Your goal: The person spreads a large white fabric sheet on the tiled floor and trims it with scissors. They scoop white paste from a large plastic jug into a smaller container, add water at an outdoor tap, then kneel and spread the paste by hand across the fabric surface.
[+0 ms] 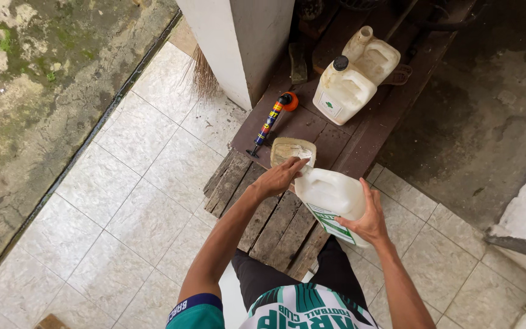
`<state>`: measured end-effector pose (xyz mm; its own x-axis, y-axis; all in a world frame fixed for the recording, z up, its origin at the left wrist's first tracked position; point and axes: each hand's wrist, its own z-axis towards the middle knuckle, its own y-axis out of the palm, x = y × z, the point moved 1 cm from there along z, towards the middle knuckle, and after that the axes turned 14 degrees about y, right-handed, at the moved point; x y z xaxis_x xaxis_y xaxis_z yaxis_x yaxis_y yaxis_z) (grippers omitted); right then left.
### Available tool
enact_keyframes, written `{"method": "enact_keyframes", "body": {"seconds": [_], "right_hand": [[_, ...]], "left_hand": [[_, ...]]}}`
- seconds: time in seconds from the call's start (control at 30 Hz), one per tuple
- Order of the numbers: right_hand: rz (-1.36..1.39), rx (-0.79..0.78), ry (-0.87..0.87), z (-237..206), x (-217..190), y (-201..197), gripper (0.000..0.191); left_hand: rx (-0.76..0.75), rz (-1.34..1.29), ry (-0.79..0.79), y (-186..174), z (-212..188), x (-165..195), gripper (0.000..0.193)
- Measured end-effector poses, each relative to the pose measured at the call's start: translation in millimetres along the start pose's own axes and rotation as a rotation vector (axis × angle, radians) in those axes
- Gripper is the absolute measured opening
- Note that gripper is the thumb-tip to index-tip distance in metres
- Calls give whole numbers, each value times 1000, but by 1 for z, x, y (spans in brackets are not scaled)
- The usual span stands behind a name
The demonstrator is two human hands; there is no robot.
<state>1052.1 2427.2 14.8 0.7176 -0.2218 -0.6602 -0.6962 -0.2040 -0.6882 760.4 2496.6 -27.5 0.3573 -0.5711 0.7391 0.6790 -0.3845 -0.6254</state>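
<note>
Jug (330, 198) of white plastic, tilted over the slatted wooden table (275, 225), looks heavy and smooth, best gripped by its body, where the right hand (369, 219) wraps at 4 o'clock while the left hand (281, 176) pinches its neck, with a tan sponge-like block (292, 149), a pump tool (270, 122) and two more jugs (354, 76) beyond at 12.

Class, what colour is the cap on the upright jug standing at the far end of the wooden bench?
Black, on a cream-white jug; the head view shows it.

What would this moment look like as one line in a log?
left hand: at the top of white jug | right hand: holding jug's side | jug: tilted on wooden pallet | nearby: tan tub, two more jugs
</note>
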Motion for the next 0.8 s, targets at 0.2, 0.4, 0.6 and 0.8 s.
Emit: {"method": "enact_keyframes", "body": {"seconds": [0.2, 0.4, 0.6, 0.8], "right_hand": [[-33, -49, -9, 4, 5, -10, 131], [-88, -48, -22, 1, -2, -6, 130], [-149, -37, 15, 3, -1, 8, 128], [-143, -37, -14, 11, 4, 14, 127]], "left_hand": [[-42, 95, -77, 2, -3, 8, 37], [-127, 323, -696, 1, 21, 22, 67], [-253, 273, -875, -22, 25, 13, 75], [-97, -69, -114, -38, 22, 15, 57]]}}
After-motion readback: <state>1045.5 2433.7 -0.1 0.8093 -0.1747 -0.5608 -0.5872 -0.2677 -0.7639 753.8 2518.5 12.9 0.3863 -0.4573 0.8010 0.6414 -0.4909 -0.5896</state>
